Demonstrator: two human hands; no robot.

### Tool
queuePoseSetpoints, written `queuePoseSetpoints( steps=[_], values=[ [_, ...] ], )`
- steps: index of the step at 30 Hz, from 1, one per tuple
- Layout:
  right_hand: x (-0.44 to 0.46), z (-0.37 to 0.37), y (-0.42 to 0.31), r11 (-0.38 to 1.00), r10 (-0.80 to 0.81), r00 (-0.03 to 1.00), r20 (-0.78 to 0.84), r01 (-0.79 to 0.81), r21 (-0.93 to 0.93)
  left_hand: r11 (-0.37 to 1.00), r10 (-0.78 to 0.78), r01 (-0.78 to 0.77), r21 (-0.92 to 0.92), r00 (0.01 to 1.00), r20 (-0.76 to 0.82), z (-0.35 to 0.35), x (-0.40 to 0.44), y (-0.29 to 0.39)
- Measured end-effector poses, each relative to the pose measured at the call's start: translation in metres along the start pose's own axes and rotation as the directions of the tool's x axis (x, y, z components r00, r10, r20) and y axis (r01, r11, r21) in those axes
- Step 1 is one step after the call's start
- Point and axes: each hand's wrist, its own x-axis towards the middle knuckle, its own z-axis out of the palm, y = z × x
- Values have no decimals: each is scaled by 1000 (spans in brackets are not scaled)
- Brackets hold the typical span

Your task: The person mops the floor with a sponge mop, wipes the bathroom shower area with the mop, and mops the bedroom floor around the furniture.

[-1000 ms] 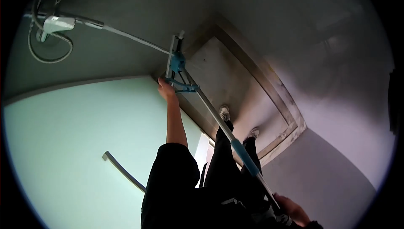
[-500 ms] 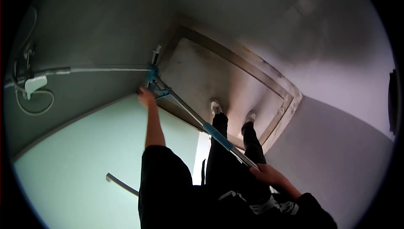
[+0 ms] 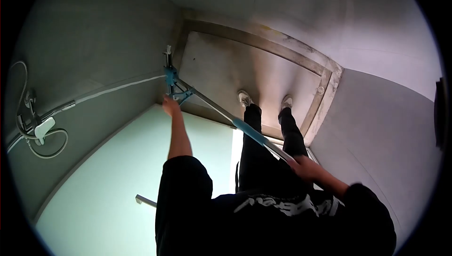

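A long-handled mop (image 3: pixel 214 105) runs diagonally in front of me, with a metal pole, a blue grip sleeve (image 3: pixel 249 132) and a blue head bracket (image 3: pixel 170 76). Its head is raised off the floor and seen edge-on near the far left corner. My left hand (image 3: pixel 172 106) is closed at the near end of the mop head; its fingertips are partly hidden. My right hand (image 3: pixel 305 168) is wrapped round the lower part of the pole, near my right thigh.
I stand in a small shower enclosure on a stained tray floor (image 3: pixel 212 60) with a raised edge. A round drain (image 3: pixel 321 90) lies at the right. A hand shower with hose (image 3: pixel 44 131) hangs on the left wall. Below left is a pale green glass door (image 3: pixel 113 176) with a handle (image 3: pixel 145 200).
My view has shifted and turned slightly, so the shower fittings appear lower. Both hands keep their places on the mop, and its head remains near the same corner.
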Motion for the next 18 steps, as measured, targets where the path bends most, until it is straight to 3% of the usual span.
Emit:
queuePoseSetpoints(
  steps=[2,3,5,7,8,10,12,13,14,16,17,18],
  values=[
    [29,0,-24,989,137,986,97,-142,41,973,11,-15,-230,1000,-19,11,-32,16],
    [30,0,-18,998,68,996,60,-69,6,970,14,-19,-244,1000,-19,14,-29,17],
    [12,6,-10,1000,6,998,55,-6,-1,990,-137,136,-26,990,-37,4,-5,-4],
    [-32,-4,-2,998,-51,995,85,47,45,989,13,-9,146,1000,-21,-5,27,-26],
    [-59,-12,-4,999,44,990,136,-43,-6,979,59,-55,197,998,-15,-6,43,-32],
    [-97,-25,4,996,90,965,248,-94,6,979,138,-129,160,990,-41,4,67,-38],
    [-127,-43,0,987,115,960,254,-139,81,702,398,-500,507,866,303,40,104,-65],
    [-127,-45,13,978,127,962,242,-162,129,907,185,-244,343,963,196,36,96,-39],
    [-125,-47,19,965,143,962,233,-188,182,991,-55,37,132,990,133,22,66,0],
    [-92,-54,3,941,271,937,218,-306,143,988,-133,126,89,988,81,-28,19,58],
    [-63,-46,19,886,290,914,283,-368,281,986,-141,134,98,988,69,-20,15,42],
    [-36,-39,5,945,249,950,190,-281,168,994,-55,51,92,997,47,0,14,18]
  ],
)
